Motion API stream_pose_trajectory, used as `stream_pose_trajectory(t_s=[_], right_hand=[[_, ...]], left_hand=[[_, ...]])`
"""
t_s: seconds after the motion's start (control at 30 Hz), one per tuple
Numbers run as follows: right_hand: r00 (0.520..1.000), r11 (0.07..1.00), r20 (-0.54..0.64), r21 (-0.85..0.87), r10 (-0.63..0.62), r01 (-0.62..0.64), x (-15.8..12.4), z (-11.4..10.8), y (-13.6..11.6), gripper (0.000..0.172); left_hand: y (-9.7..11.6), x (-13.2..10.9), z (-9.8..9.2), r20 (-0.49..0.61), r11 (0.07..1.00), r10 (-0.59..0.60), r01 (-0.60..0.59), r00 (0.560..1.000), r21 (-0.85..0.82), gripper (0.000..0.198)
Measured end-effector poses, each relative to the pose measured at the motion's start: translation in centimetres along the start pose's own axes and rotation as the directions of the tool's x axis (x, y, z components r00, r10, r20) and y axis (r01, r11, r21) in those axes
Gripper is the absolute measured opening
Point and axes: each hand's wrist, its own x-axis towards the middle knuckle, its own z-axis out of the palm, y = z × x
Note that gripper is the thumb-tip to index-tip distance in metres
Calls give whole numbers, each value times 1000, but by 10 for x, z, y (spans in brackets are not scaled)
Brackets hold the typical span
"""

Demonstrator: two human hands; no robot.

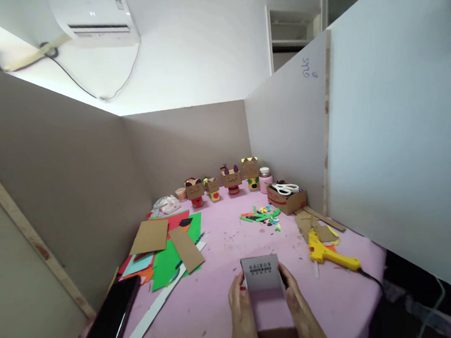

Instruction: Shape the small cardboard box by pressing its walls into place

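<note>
A small grey card [261, 274] with black printed digits is held upright over the pink table [220, 305], near its front edge. My left hand [240, 313] grips its left side, fingers curled. On the card's right side my right hand [299, 309] is closed on it the same way. Both forearms enter from the bottom of the view.
A yellow glue gun [326, 254] lies right of the hands. Coloured paper and cardboard pieces [165, 246] are stacked at left, with a white ruler [154, 310] and a dark tablet [108, 324]. Several cardboard figures [232, 179] stand at the back, beside a box with scissors [285, 193].
</note>
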Motion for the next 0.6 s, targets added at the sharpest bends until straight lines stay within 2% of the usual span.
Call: stream_pose_trajectory(t_s=[0.17,0.3,0.33,0.4,0.43,0.5,0.53,0.6], right_hand=[[1000,1000,-11,-8,-9,9,2,0,7,75],[999,1000,50,17,8,-9,5,-2,5,78],[997,999,82,45,8,-12,6,-4,3,82],[987,993,161,114,-11,-8,8,-12,-2,97],[978,991,206,134,-28,1,9,-17,-5,106],[951,995,303,94,-58,30,11,-29,-14,123],[931,998,359,43,-60,48,11,-34,-19,129],[890,997,454,-46,-38,66,12,-44,-28,133]], left_hand=[[-3,5,-1,-61,996,61,-57,996,63,79],[-1,6,-8,-35,995,72,-69,997,73,93],[2,5,-12,-2,996,66,-65,998,62,98],[12,4,-22,151,998,51,-54,987,17,108],[18,3,-28,260,999,45,-45,965,-4,114],[30,2,-39,463,1000,26,-27,886,-4,126],[35,2,-44,519,999,8,-33,855,39,130],[42,2,-49,557,990,-14,-65,831,123,135]])
